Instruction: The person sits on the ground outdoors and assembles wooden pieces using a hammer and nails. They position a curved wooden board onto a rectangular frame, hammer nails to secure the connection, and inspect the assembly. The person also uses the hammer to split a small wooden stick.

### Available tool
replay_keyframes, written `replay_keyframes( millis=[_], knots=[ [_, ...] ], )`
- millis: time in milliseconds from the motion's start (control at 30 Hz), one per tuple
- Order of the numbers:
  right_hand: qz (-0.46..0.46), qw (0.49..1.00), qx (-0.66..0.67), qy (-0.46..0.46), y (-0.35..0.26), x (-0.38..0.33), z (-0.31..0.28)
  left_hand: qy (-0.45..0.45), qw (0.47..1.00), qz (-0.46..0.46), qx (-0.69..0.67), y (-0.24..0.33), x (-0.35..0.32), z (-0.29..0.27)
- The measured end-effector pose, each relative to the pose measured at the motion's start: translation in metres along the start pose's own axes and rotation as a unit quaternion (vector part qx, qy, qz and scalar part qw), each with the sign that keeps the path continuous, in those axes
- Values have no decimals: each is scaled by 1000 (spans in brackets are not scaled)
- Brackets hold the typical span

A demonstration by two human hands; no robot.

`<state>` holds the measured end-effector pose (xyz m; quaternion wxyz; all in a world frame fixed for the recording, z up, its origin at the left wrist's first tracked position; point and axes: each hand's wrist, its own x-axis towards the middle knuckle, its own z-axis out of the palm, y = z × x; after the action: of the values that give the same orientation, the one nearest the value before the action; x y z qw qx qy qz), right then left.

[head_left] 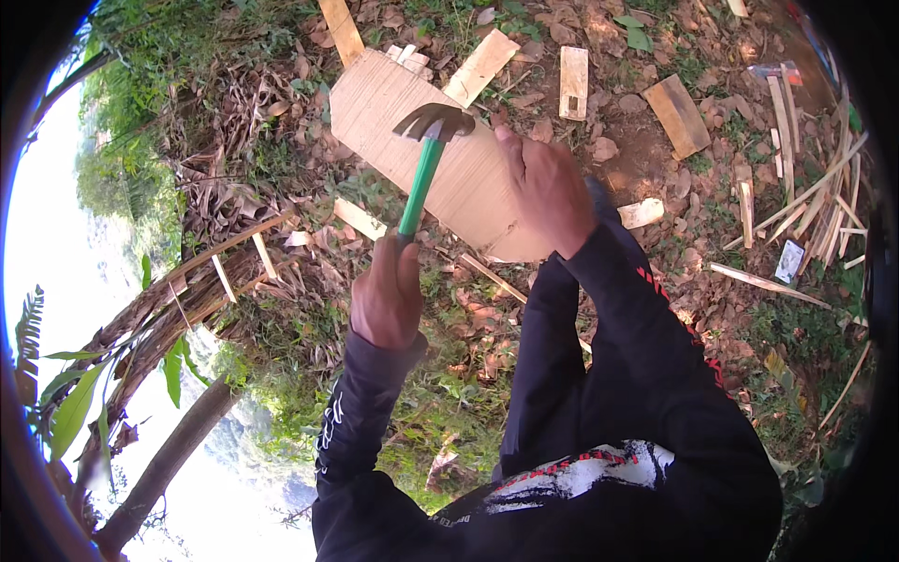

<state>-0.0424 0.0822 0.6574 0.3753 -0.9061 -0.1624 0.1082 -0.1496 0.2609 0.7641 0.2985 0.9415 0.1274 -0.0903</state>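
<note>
My left hand (386, 298) is wrapped round the green handle of a claw hammer (421, 183). The hammer's dark metal head is over a flat, pale brown wooden board (384, 98) with cut corners. At the right edge of that board is my right hand (554, 192), its thumb and forefinger drawn close together near the hammer head. Whatever those fingers may hold is too small or hidden to make out. The lower end of the board comes close to my dark-clothed knees.
Beyond the board lie wood offcuts (482, 67), a short plank with a notch (574, 84) and a browner block (678, 117). Thin wood strips (829, 201) are heaped at the right beside a phone-like object (789, 261). Dry leaves cover the ground; a trunk (169, 459) leans at the left.
</note>
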Motion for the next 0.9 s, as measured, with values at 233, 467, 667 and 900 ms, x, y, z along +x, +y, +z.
replay_keyframes(
  millis=[233, 467, 667, 900],
  knots=[
    [63, 937, 313, -143, 30, -14, -24, -16, 998, 39, 47, -2, 4, -4],
    [121, 941, 281, -149, 22, -28, -8, 23, 998, 44, 45, 0, 14, -15],
    [109, 947, 247, -177, 17, -22, -15, 98, 993, 41, -51, 7, -9, -12],
    [73, 948, 287, -115, 33, -20, -14, 155, 987, 33, -31, 30, 20, -36]
  ],
)
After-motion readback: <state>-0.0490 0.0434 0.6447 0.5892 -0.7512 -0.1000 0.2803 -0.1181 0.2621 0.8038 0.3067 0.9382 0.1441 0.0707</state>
